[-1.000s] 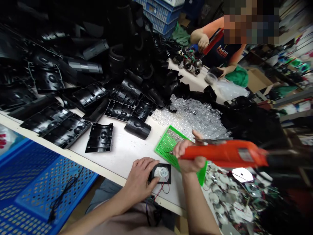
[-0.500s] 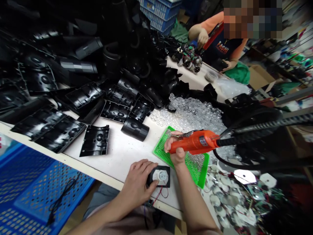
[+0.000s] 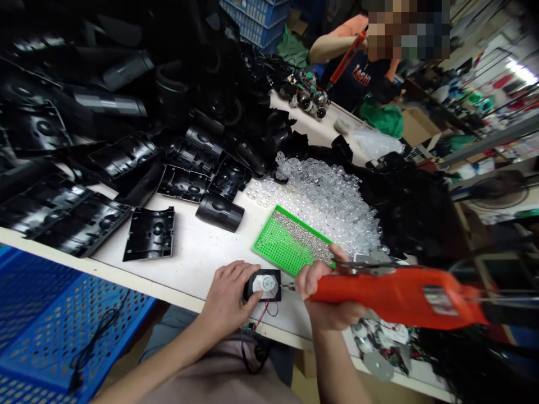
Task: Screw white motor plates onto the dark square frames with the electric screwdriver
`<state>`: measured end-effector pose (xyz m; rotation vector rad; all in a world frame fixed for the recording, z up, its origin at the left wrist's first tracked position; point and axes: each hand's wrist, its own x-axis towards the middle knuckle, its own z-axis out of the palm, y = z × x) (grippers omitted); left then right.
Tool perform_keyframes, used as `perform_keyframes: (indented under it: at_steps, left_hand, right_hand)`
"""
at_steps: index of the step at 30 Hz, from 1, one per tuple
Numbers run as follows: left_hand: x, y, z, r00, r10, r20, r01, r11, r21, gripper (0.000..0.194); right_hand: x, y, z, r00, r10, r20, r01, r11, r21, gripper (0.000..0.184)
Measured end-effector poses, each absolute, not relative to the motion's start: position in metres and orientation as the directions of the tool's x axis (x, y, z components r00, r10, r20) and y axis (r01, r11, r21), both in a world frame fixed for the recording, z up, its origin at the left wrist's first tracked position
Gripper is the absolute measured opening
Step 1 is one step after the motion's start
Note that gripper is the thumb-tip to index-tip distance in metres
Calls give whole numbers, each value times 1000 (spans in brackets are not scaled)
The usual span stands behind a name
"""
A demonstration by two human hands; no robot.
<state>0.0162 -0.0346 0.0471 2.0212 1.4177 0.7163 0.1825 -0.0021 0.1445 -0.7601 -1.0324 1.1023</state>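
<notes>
With fingers and thumb around its left side, my left hand (image 3: 231, 292) grips a small black square part (image 3: 250, 287) on the table near the front edge. A white round piece (image 3: 266, 283) sits on top of that part, and thin red wires (image 3: 269, 307) trail from it toward me. My right hand (image 3: 324, 292) is wrapped round an orange electric screwdriver (image 3: 387, 294). The screwdriver's bit (image 3: 288, 287) points left, close to the black part's right side; whether it touches, I cannot tell. Behind it lies a green perforated tray (image 3: 269, 252) with many small screws (image 3: 301, 234).
Clear plastic pieces (image 3: 332, 193) are heaped behind the tray. Black plastic shells (image 3: 149, 233) cover the table's left and back. A blue crate (image 3: 113, 331) stands below the front edge at left. Across the table, a person (image 3: 357, 73) holds a red-orange tool (image 3: 347, 59).
My right hand has brought the screwdriver from over the green tray toward me, beside the black part. My left hand keeps its grip. The co-worker's tool has risen, and the whole view has shifted.
</notes>
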Motion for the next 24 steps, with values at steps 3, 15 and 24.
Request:
perform_keyframes:
  at_steps: [3,15,24]
  left_hand:
    - [17,-35,48,305,946,111,649,-291,703,40]
    - [18,-35,51,297,947,127,653,-298,696,39]
    - [18,-34,49,309,946,99,659,-288,695,43]
  right_hand:
    - [179,-12,124,147,948,283,-350,318,-881,60]
    - [174,-10,106,72,960,269,-298,278,-913,55]
    - [178,-8,118,106,960,261,-323,281,-904,56]
